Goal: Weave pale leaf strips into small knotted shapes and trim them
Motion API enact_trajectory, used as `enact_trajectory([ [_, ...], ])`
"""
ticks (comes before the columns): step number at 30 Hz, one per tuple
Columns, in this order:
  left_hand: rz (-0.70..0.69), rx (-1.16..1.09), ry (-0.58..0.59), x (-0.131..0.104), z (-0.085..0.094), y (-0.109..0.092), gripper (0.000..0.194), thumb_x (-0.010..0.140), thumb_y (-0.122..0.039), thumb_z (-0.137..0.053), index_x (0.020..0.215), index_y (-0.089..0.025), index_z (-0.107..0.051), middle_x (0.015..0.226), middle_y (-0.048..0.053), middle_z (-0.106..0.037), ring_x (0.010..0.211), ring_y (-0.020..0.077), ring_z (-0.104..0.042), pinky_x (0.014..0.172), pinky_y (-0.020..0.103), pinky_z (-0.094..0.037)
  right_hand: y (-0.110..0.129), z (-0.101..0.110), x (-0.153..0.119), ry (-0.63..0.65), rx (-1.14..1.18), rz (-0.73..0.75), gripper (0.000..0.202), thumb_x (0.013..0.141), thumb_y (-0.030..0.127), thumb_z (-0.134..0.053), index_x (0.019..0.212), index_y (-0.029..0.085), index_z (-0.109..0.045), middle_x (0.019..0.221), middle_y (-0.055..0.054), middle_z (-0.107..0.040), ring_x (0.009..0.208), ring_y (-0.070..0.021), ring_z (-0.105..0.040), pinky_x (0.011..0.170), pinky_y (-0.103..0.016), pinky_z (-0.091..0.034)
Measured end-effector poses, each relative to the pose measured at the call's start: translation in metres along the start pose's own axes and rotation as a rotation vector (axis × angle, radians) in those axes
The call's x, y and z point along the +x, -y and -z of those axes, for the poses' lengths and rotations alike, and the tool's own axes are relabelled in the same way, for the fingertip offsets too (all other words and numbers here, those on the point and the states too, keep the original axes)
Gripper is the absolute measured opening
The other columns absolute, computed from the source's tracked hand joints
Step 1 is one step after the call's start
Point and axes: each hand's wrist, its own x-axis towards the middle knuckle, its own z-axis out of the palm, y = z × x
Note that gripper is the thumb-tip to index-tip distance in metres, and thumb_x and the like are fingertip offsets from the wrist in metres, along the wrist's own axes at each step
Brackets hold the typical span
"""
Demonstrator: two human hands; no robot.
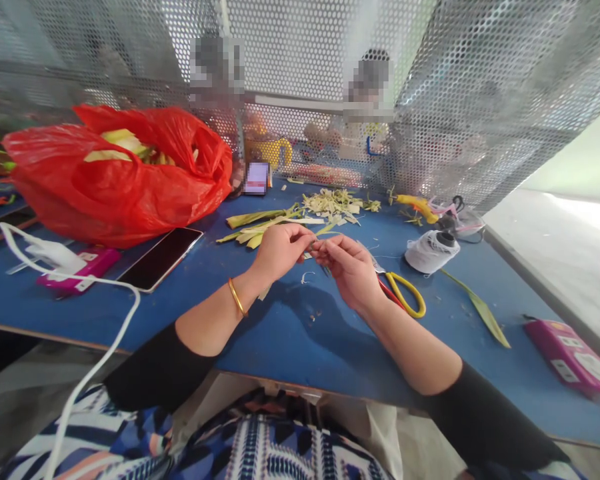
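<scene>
My left hand (283, 252), with a gold bangle on its wrist, and my right hand (351, 270) meet fingertip to fingertip above the table. Both are closed in a pinch on something small and dark greenish, mostly hidden by the fingers. A pale green husk strip (326, 229) shows just behind the fingertips; whether it is held is unclear. Scissors with red and yellow handles (406, 293) lie beside my right wrist, their blades partly covered by the hand. Long husk leaves (253, 233) and a heap of cut pale husk pieces (333, 202) lie behind my hands.
A red plastic bag (125, 190) of husks stands at left, near a dark phone (163, 259) and a white cable (130, 313). At right are a white thread cone (431, 253), one leaf (485, 313) and a magenta box (573, 357). A perforated metal screen (305, 60) closes the back.
</scene>
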Motion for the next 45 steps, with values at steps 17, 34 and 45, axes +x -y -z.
enact_trajectory([
  [17, -0.018, -0.319, 0.303, -0.006, 0.004, -0.011, 0.011, 0.082, -0.020, -0.063, 0.075, -0.014, -0.068, 0.059, -0.002, -0.061, 0.047, 0.0070, -0.052, 0.048, 0.020, -0.045, 0.018, 0.024, 0.016, 0.118, 0.250, -0.365, 0.012, 0.066, 0.021, -0.073, 0.066, 0.022, -0.062, 0.065, 0.003, -0.063, 0.056, -0.0102, -0.053, 0.060, -0.025, -0.049],
  [34, -0.385, 0.662, -0.109, -0.013, -0.003, -0.002, 0.023, 0.089, -0.020, -0.054, 0.074, -0.016, -0.071, 0.076, 0.008, -0.072, 0.073, 0.0192, -0.064, 0.063, 0.029, -0.040, 0.017, 0.005, 0.000, -0.029, -0.449, 0.215, 0.016, 0.083, 0.031, -0.065, 0.070, 0.023, -0.066, 0.088, -0.006, -0.071, 0.088, -0.0199, -0.065, 0.082, -0.035, -0.050],
  [45, -0.446, 0.647, -0.061, -0.015, -0.003, -0.004, 0.020, 0.087, -0.020, -0.055, 0.082, -0.015, -0.074, 0.080, 0.010, -0.071, 0.075, 0.0196, -0.062, 0.064, 0.031, -0.039, 0.025, 0.013, 0.004, 0.176, -0.731, 0.288, 0.020, 0.085, 0.023, -0.056, 0.066, 0.022, -0.056, 0.093, -0.006, -0.073, 0.094, -0.0212, -0.065, 0.086, -0.035, -0.046],
])
